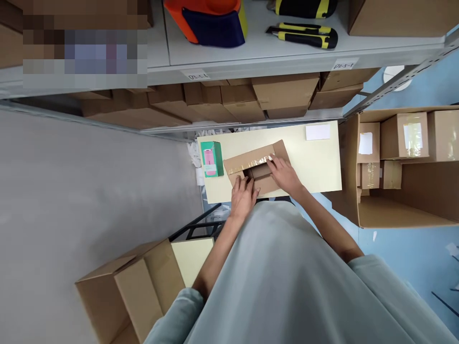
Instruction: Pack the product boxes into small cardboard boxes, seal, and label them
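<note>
A small cardboard box [247, 160] with shiny clear tape along its far flap lies at an angle on a pale yellow tabletop [315, 162]. Part of its top is open, showing a dark gap inside. My left hand [243, 197] grips the near left edge of the opening, fingers bent over the flap. My right hand [285, 176] holds the right part of the flaps, its fingertips on the taped edge. To the left of the box stands a green box [217, 159] with a pink picture on its front. A white label or paper [317, 132] lies at the far right of the tabletop.
A grey metal shelf [251, 56] crosses above, holding utility knives [304, 36], an orange and blue tape dispenser [215, 26] and rows of cartons [283, 93]. A large carton [412, 210] with smaller boxes stands right. An open carton [143, 286] sits lower left.
</note>
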The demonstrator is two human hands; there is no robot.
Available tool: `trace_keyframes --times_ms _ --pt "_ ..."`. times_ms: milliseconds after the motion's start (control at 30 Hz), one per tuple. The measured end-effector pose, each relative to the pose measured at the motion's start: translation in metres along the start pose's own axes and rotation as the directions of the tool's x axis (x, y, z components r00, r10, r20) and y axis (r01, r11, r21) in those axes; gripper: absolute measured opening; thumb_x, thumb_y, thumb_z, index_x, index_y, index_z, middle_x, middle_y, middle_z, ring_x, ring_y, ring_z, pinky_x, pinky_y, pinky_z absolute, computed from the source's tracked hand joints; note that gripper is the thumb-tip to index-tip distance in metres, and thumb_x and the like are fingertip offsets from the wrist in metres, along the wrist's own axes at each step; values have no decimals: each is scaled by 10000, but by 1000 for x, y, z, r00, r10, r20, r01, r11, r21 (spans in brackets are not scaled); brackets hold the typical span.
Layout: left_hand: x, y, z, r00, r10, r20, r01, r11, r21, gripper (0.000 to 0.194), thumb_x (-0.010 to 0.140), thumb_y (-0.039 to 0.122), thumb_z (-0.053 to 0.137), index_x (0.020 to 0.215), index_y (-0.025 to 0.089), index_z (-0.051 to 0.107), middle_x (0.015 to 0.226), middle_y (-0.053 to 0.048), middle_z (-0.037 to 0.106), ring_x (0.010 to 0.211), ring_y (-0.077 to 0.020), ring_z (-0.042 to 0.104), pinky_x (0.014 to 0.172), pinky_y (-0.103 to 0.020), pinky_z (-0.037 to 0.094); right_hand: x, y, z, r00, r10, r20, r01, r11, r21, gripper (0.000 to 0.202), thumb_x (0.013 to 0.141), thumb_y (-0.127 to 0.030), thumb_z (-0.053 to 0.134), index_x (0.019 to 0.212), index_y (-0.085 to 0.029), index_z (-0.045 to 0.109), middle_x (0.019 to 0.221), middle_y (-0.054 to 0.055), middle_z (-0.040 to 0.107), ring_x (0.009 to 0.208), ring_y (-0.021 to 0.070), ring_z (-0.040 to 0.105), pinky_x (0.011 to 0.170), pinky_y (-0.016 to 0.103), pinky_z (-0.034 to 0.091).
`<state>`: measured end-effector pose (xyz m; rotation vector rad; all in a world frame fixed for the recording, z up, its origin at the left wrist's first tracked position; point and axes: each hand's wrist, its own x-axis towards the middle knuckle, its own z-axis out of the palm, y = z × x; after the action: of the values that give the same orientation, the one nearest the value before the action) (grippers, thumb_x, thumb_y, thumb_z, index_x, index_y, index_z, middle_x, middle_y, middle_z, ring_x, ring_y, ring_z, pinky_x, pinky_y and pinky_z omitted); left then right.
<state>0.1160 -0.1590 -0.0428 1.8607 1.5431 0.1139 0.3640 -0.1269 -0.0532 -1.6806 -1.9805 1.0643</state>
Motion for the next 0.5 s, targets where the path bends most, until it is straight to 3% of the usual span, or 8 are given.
trace_keyframes --times_ms 67,133,233,300,400,500 --pt "7 4 4 996 -31 -81 31 1000 -6 449 1093 407 646 1480 197 731 1605 -250 640 1723 -478 392 1432 -668 326 23 6 1 998 -13 -60 15 999 33 621 1111 -173 494 1726 -153 580 1875 173 466 1770 420 363 1420 712 349" --pt "19 4 8 966 -143 -215 142 990 -20 522 1055 409 716 1505 148 673 1606 -298 601 1673 -489 448 1410 -670 357 46 9 3 994 -7 -107 14 997 70 613 1131 -215 478 1736 -181 573 1854 167 500 1781 421 338 1418 735 324" --pt "40 -3 13 831 -427 -357 414 903 -118 910 905 395 889 1638 38 486 1675 -388 500 1635 -534 491 1374 -666 408 71 6 0 997 16 -80 -17 1000 -16 621 1145 -242 463 1757 -194 556 1774 194 595 1716 435 425 1384 737 352" --pt "51 -11 14 781 -544 -307 515 839 -176 1024 876 347 884 1704 12 383 1690 -397 507 1595 -534 559 1343 -646 457 80 0 -12 999 32 30 -25 977 -212 602 1136 -216 477 1722 -133 589 1672 247 673 1648 436 493 1345 683 410" --pt "55 -21 13 836 -503 -220 470 863 -187 979 907 289 777 1742 4 353 1706 -371 545 1584 -504 604 1331 -597 491 89 -11 -38 965 114 236 13 878 -478 473 1141 -229 527 1542 -97 740 1492 275 776 1503 415 628 1226 550 513" --pt "47 -31 9 894 -398 -206 349 907 -236 966 907 286 727 1744 -43 372 1756 -382 498 1646 -499 543 1371 -590 452 94 -18 -65 931 193 310 5 842 -539 364 1169 -371 593 1319 -173 859 1350 229 842 1311 370 752 1083 437 540"
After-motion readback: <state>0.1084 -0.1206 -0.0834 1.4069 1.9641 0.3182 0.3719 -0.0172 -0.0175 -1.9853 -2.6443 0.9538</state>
